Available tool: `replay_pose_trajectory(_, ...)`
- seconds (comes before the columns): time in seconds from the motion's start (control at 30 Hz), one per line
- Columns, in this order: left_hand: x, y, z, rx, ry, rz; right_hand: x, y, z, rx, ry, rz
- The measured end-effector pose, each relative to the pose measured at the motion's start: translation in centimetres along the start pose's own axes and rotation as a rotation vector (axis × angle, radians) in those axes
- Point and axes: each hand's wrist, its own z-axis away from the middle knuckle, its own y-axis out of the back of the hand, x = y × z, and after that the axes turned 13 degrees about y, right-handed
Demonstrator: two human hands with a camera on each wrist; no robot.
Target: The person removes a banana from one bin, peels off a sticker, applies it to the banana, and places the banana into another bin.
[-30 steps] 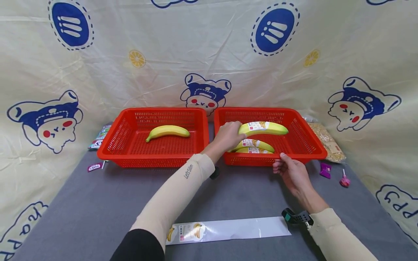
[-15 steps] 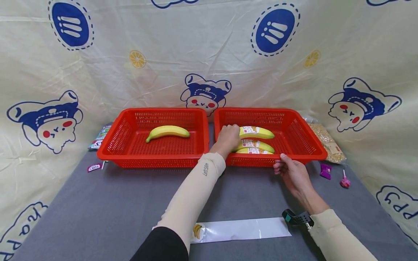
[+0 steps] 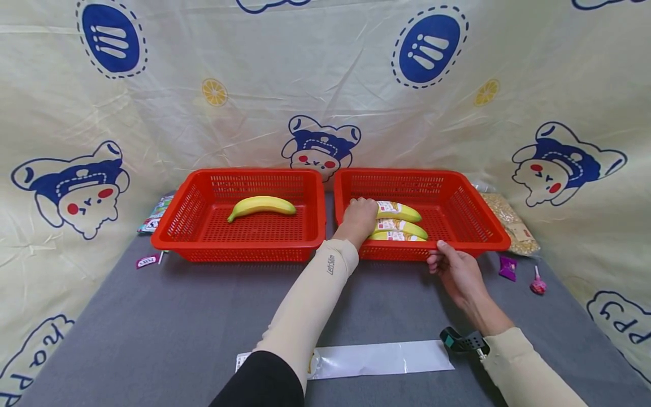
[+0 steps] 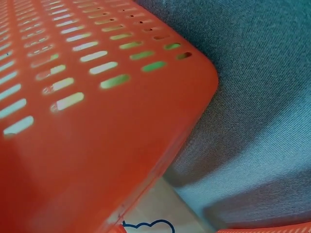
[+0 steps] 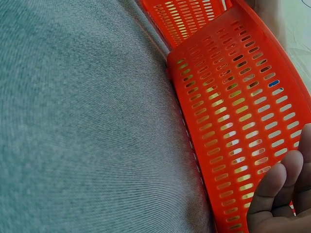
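Observation:
My left hand (image 3: 361, 217) reaches over the front rim of the right-hand red basket (image 3: 488, 234). Its fingers curl over the left end of the rearmost labelled banana (image 3: 402, 211), which lies low in the basket. Two more labelled bananas, a middle one (image 3: 407, 227) and a front one (image 3: 399, 236), lie just in front, their left ends hidden by the hand. At the basket's front rim, my right hand (image 3: 458, 274) pinches the edge between thumb and curled fingers. In the right wrist view its fingertips (image 5: 291, 167) show against the slotted wall. Only the basket's slotted wall (image 4: 97, 126) fills the left wrist view.
A second red basket (image 3: 239, 251) on the left holds one unlabelled banana (image 3: 261, 206). A label strip (image 3: 381, 360) lies across the near table, partly under the left arm. On the right are a bag of grains (image 3: 508, 223), a purple sweet (image 3: 507, 267) and a lollipop (image 3: 538, 282).
My left hand has lowered the rearmost banana into the right basket, moving slightly down and to the left with it, beside the other two. The right hand has stayed at the rim.

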Motion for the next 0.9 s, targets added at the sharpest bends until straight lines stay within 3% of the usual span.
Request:
replay_pose_trajectory(0.3, 0.1, -0.4, 0.0, -0.047, 0.032, 0.023, 0.0, 0.0, 0.0, 0.017, -0.007, 0.005)
replay_pose_trajectory(0.57, 0.0, -0.5, -0.2, -0.015, -0.002, -0.008, 0.2, 0.0, 0.1, 0.013, 0.005, 0.01)
replay_pose_trajectory(0.73, -0.2, 0.4, 0.4, 0.051, -0.021, 0.078, 0.1, 0.0, 0.0, 0.016, -0.002, -0.006)
replay_pose_trajectory(0.9, -1.4, 1.8, 2.2, 0.079, -0.034, 0.237, 0.0, -0.2, 0.2, 0.009, -0.038, -0.048)
